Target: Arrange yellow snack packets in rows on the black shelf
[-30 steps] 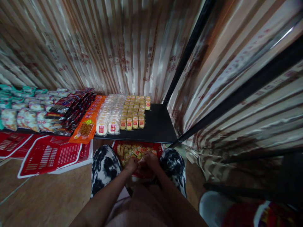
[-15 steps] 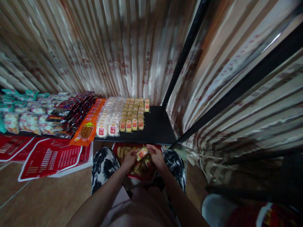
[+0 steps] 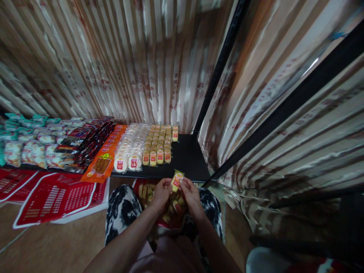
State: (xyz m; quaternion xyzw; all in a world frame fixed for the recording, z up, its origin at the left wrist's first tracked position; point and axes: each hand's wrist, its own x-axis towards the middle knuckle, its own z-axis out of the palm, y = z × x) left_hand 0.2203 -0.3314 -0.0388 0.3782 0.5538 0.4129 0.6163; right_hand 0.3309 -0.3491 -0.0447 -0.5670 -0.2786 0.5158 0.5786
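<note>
Packets at a front shelf, seen from above, with both hands at work. The left hand (image 3: 162, 192) is nearly closed, thumb and fingertips pinching the left edge of a yellow packet (image 3: 177, 181); the right hand (image 3: 191, 192), its fingers curled, grips the opposite edge. The packet lies between the two hands, slightly tilted, its red label uppermost, just short of the front edge of the black shelf (image 3: 189, 155).

Done: beyond the hands and a little to the left, four columns of matching packets (image 3: 157, 148) stand side by side, labels visible on the front ones. At their right rear, farther from the hands, a single packet (image 3: 175, 133) appears to open a fifth column; whether the columns are more than one layer deep cannot be told. Farther left of the left hand lie white round packets (image 3: 127, 151) and an orange packet (image 3: 102, 153), also set out.

Left over: directly below the hands, a red container (image 3: 136, 185) between the knees holds many loose packets (image 3: 174, 208), their number hidden by the forearms and shadow. Bare shelf remains ahead of the right hand. The work is judged to be partway along.
</note>
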